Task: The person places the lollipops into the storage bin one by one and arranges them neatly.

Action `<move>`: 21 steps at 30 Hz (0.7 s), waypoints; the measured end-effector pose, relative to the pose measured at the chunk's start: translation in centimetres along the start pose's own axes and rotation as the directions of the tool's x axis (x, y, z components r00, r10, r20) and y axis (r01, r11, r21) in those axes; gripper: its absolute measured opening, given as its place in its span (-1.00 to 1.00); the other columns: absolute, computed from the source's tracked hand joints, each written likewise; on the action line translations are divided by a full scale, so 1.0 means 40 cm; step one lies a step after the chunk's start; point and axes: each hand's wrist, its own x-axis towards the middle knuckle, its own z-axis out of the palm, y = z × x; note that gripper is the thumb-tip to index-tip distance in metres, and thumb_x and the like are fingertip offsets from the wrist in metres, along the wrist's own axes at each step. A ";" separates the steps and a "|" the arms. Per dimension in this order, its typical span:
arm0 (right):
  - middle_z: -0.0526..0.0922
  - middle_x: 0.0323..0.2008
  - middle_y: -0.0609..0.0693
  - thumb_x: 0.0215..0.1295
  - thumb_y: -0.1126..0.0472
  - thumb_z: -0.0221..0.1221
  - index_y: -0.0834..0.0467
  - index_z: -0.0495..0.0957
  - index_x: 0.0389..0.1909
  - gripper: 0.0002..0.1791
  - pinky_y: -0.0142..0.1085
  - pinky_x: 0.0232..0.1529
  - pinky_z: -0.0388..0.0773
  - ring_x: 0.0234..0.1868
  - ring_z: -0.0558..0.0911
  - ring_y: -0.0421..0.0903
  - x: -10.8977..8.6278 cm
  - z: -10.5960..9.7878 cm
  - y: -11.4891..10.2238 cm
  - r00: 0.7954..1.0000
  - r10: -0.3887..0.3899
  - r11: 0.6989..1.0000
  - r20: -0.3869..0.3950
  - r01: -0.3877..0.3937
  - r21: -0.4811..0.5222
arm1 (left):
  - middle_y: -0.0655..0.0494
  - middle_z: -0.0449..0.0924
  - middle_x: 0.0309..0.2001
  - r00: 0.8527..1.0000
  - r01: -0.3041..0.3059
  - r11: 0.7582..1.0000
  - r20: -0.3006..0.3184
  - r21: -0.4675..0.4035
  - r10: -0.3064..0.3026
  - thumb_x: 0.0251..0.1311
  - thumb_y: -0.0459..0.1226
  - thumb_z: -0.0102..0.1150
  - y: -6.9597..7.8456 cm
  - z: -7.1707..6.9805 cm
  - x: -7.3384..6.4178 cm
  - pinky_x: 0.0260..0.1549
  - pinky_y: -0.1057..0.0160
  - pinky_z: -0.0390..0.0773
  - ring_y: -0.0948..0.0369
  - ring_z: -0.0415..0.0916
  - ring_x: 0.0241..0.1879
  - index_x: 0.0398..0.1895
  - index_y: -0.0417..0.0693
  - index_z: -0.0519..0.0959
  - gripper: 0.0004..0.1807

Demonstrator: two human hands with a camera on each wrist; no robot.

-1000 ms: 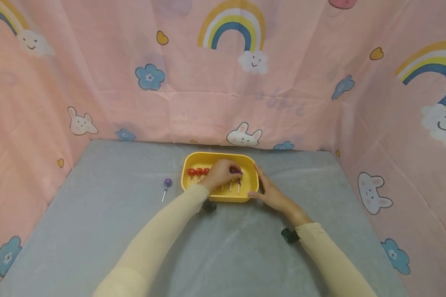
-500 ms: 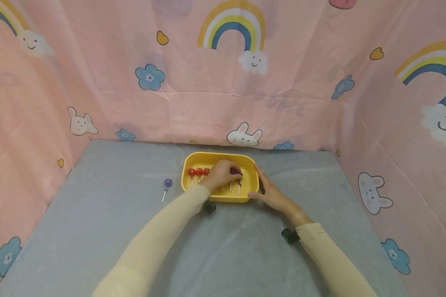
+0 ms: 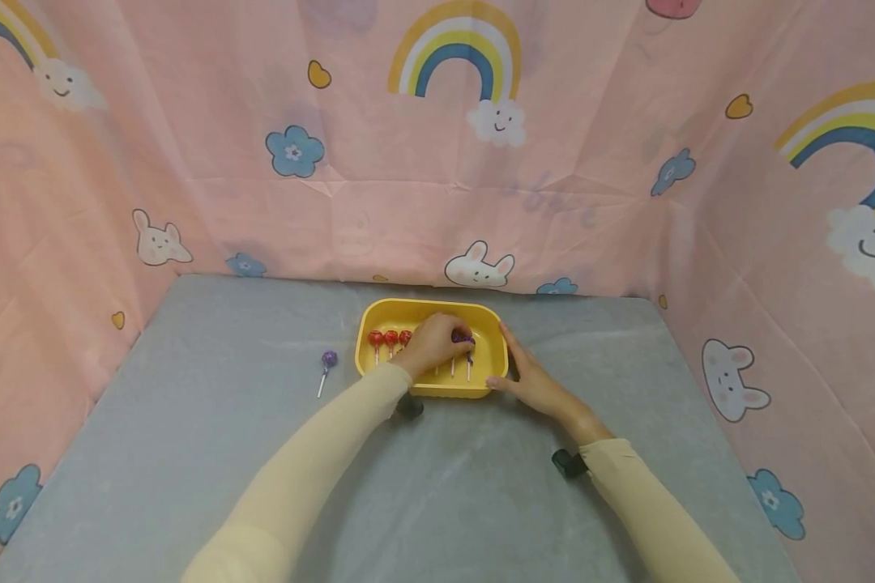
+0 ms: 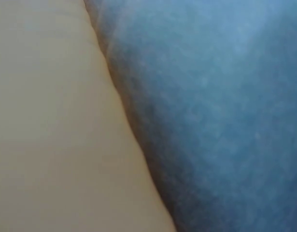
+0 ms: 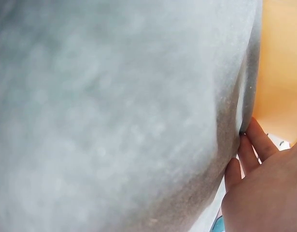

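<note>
A yellow tray stands at the back of the grey-covered table with lollipops laid side by side in it. Red lollipops lie at its left end; purple-wrapped lollipops lie to the right, white sticks toward me. My left hand reaches into the tray, thumb and index finger curled at a purple head; the hand hides the middle of the row. Against the tray's right end rests my right hand, fingers extended along the wall and thumb at the front corner. The right wrist view shows these fingers fairly straight.
One purple lollipop lies on the table left of the tray. Pink printed cloth hangs behind and at both sides. The left wrist view shows only a pale sleeve and blurred table cover.
</note>
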 end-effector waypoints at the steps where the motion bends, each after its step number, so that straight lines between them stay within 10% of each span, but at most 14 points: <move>1: -0.24 0.63 0.08 0.28 -0.17 0.25 -0.36 -0.45 0.55 0.14 0.25 0.53 -0.08 0.61 -0.11 0.21 0.000 0.000 0.000 1.000 -0.001 1.000 0.001 0.001 0.001 | 0.23 0.67 -0.24 1.000 0.000 1.000 -0.002 0.002 0.000 0.23 -0.10 0.33 0.001 -0.001 0.000 -0.01 0.28 0.63 0.26 0.53 -0.23 -0.17 0.05 0.71 -0.80; 21: -0.22 0.62 0.10 0.27 -0.20 0.25 -0.34 -0.45 0.55 0.14 0.25 0.53 -0.07 0.61 -0.09 0.22 -0.003 -0.001 -0.007 1.000 0.008 1.000 -0.001 -0.008 -0.007 | 0.20 0.68 -0.21 1.000 -0.002 1.000 0.008 0.001 0.002 0.22 -0.09 0.33 0.001 -0.002 0.001 0.00 0.27 0.63 0.25 0.53 -0.21 -0.11 0.02 0.71 -0.75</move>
